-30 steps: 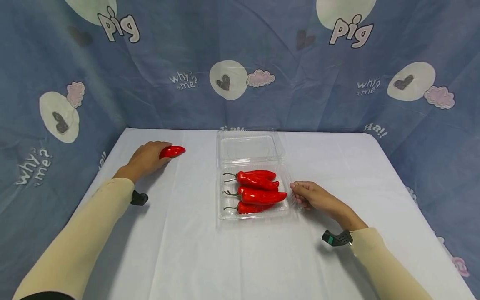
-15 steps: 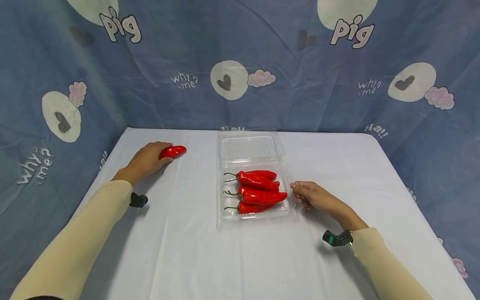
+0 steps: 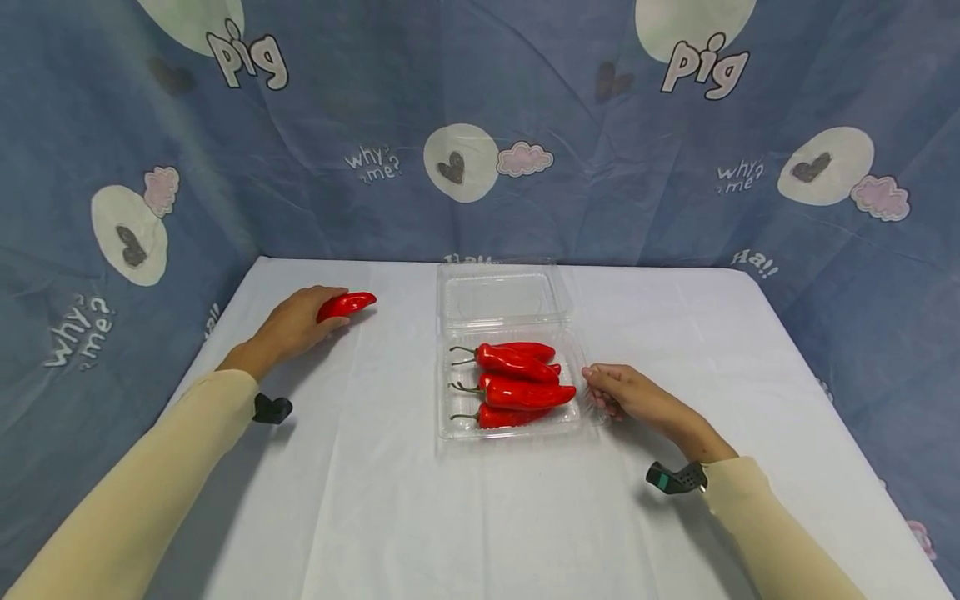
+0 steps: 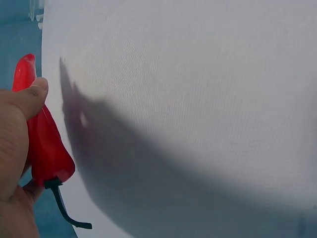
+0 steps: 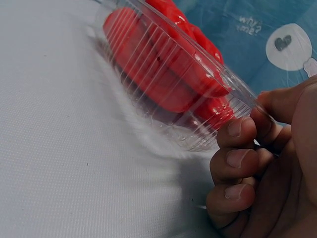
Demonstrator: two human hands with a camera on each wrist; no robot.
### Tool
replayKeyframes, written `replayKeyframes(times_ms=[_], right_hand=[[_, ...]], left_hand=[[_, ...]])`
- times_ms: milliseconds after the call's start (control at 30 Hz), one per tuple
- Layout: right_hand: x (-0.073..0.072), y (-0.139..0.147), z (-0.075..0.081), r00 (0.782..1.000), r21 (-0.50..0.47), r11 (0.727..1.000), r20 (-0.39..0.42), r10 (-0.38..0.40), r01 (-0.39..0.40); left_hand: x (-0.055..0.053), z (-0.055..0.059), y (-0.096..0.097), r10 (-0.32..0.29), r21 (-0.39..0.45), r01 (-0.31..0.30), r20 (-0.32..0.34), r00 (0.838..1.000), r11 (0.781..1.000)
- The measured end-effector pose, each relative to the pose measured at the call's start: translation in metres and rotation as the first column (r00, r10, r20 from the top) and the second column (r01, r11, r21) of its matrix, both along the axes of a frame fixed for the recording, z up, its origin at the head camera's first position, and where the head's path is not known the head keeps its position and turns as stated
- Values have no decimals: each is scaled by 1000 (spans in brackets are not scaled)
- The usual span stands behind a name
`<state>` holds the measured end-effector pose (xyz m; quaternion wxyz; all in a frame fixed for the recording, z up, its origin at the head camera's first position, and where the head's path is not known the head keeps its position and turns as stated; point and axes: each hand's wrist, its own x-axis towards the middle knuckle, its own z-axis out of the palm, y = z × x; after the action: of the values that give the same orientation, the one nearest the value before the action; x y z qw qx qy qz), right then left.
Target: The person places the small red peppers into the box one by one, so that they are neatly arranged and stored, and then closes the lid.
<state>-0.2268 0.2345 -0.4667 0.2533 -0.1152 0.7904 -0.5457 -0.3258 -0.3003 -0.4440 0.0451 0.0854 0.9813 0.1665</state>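
In the left wrist view my left hand grips a glossy red chili pepper, thumb laid across it, with the dark green stem hanging free below. The head view places that hand at the table's far left, close over the cloth, and the pepper's tip points right. My right hand pinches the right rim of a clear plastic clamshell box between thumb and forefinger. Several red peppers lie in the box's base, stems to the left. In the right wrist view they show through the ribbed wall.
The box's lid lies folded back behind the base. A white cloth covers the table. Blue printed fabric hangs along the back and both sides.
My left wrist has shifted slightly down and left, while the pepper's tip has edged right and a shadow shows under it. The right hand and the box keep their place.
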Motion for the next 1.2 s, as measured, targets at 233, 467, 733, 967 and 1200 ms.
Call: replayKeyframes(times_ms=[233,467,733,967,1200], right_hand=[[1,1,-1,1000,7,1000,-5,11,-11],[4,0,-2,1000,-6,1000,7,15,-15],[3,1,-3,1000,-12,1000,13,10,-10],[2,1,-3,1000,-20,1000,1,11,-11],[2,1,-1,1000,-19,1000,-1,7,-7]], left_hand=[[14,4,6,-64,51,67,-58,996,996],[22,6,18,-119,83,129,-121,986,988],[33,17,45,-185,116,209,-186,965,971],[46,33,76,-235,137,268,-218,947,954],[59,46,103,-311,158,348,-220,925,924]])
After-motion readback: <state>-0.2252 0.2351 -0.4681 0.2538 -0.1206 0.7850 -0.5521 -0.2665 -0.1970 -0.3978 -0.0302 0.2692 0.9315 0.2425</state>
